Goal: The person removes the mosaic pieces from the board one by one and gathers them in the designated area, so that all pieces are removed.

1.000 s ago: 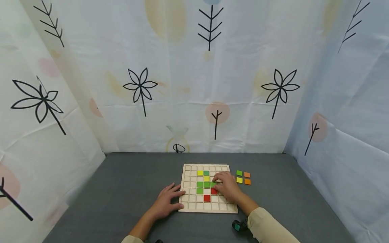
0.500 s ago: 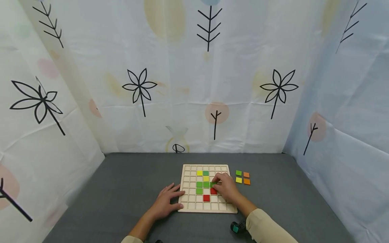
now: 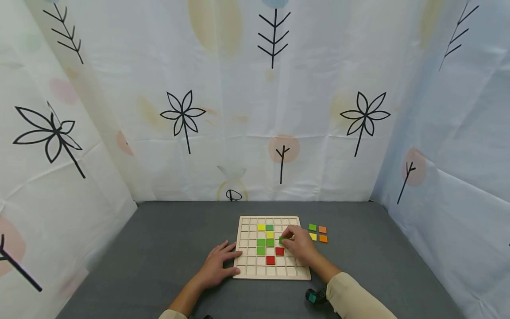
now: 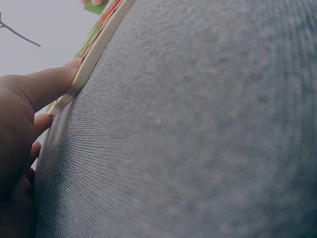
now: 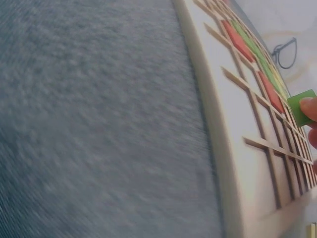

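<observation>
A wooden grid board [image 3: 248,269] lies on the dark grey table, with several coloured square tiles in its cells. My right hand [image 3: 301,246] pinches a green square tile [image 5: 297,110] between thumb and fingers, lifted just above the board's right half. Below it sits a red tile [image 3: 280,251], and another red tile [image 3: 270,260] is one row nearer and to the left. My left hand [image 3: 216,264] rests at the board's left edge, fingers extended and touching the rim. In the left wrist view its thumb [image 4: 54,85] presses against the wooden side.
Right of the board lie loose tiles: a green one [image 3: 312,227], a yellow one [image 3: 313,237] and two orange ones [image 3: 323,239]. A black device with a teal patch [image 3: 312,298] is by the right sleeve. Patterned cloth walls [image 3: 239,155] enclose the table's back and sides.
The green tile at the right end of the green row has come up out of its cell in my right hand, which moved slightly right. My left hand has stayed in place.
</observation>
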Available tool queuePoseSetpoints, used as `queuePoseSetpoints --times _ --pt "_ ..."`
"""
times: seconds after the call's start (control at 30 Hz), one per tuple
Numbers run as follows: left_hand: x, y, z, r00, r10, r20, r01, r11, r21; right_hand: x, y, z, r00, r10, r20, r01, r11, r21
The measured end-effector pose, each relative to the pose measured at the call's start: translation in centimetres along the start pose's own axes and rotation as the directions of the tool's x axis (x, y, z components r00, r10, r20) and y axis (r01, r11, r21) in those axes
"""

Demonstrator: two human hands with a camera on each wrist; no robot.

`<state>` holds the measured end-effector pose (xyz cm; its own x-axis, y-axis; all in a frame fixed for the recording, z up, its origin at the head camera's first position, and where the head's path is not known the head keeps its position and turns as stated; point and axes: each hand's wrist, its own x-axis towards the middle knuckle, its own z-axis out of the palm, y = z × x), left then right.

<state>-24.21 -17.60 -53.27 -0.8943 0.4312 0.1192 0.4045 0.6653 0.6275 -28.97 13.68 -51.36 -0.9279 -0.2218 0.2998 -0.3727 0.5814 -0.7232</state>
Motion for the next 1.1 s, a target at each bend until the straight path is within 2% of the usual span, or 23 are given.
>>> queuePoseSetpoints --times 0.33,0.57,0.87,1.1 --pt "0.0 -0.1 0.0 1.0 -0.007 0.002 0.007 1.0 0.006 0.5 0.6 -1.8 0.999 -0.009 -0.036 0.007 0.998 -0.063" --pt "-0.1 -0.1 0.0 1.0 0.001 -0.005 -0.001 1.0 0.001 0.6 0.9 -3.1 0.998 0.016 -0.068 -0.02 0.998 -0.054" --pt "-0.1 0.2 0.0 1.0 -0.017 -0.003 0.017 1.0 0.015 1.0 1.7 -5.0 0.989 -0.039 -0.144 0.02 0.991 -0.133" --pt "-0.1 0.2 0.0 1.0 -0.016 -0.008 0.016 1.0 0.015 1.1 2.2 -6.8 0.983 -0.032 -0.182 -0.001 0.984 -0.178"
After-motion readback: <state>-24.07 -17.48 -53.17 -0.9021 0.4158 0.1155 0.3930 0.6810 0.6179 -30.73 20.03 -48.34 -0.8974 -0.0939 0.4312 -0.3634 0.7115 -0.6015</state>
